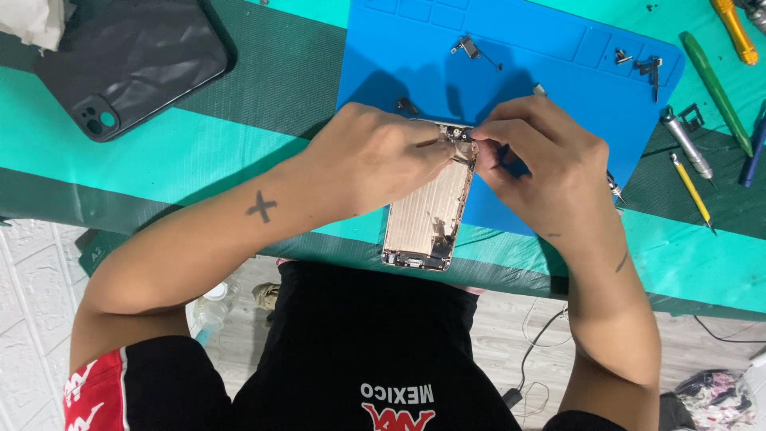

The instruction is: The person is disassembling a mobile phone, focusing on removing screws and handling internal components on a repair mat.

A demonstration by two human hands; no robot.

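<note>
Far-left edge of the worktop point(199, 152): a black rectangular phone case with a camera cut-out point(132, 60) is lying face-down, well apart from the work.

Near edge, centre: the left hand point(375, 156) is closing around the top of an opened gold-coloured phone housing with its bare metal interior showing point(427, 215), bracing it. The housing is overhanging the near edge of the blue silicone repair mat point(511, 48).

The right hand point(535, 152) is pinching at the housing's top end, fingertips together; what it is gripping is too small to tell.

Risks, as a judgement: the housing is sitting close to the worktop's near edge, so a slip could be sending it to the floor. Small dark loose parts point(638, 64) are lying scattered at the mat's far-right corner; a sweep of the wrist could be scattering them. A green flat plastic pry stick point(716, 88) and a thin yellow-handled pick point(691, 190) are lying near the right edge.
</note>
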